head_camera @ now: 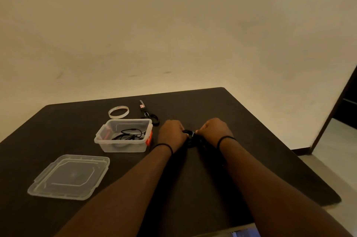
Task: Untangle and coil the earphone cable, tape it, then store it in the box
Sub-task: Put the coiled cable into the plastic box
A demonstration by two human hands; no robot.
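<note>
step: coiling, I'd judge | left hand [171,130] and right hand [215,128] both curled tight on earphone cable [190,137], held between them over the surface [251,140] | next: tape roll [118,112], then box [123,147] beside left hand

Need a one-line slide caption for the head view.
Both hands, left and right, grip a black earphone cable beside the open box.

Bare room, dark table [251,140], plain wall [173,24]
</note>
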